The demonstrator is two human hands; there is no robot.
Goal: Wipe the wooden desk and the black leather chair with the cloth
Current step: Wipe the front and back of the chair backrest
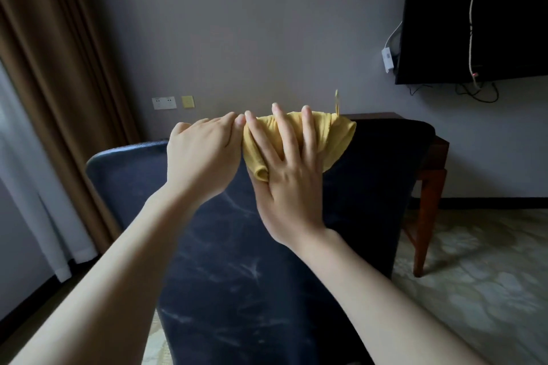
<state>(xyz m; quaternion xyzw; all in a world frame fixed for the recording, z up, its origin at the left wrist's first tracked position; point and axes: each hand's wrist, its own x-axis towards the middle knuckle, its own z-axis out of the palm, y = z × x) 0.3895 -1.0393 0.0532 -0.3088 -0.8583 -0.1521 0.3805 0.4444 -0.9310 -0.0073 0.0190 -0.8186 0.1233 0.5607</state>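
Cloth point(335, 139) lies over the chair point(237, 275) top edge; our right hand point(289, 187) presses it flat, fingers spread straight. Our left hand point(201, 154) curls round that edge just beside it.

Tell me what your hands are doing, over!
Right hand flat, pressing yellow cloth on black chair top. Left hand gripping chair edge beside cloth. Nothing blocking.
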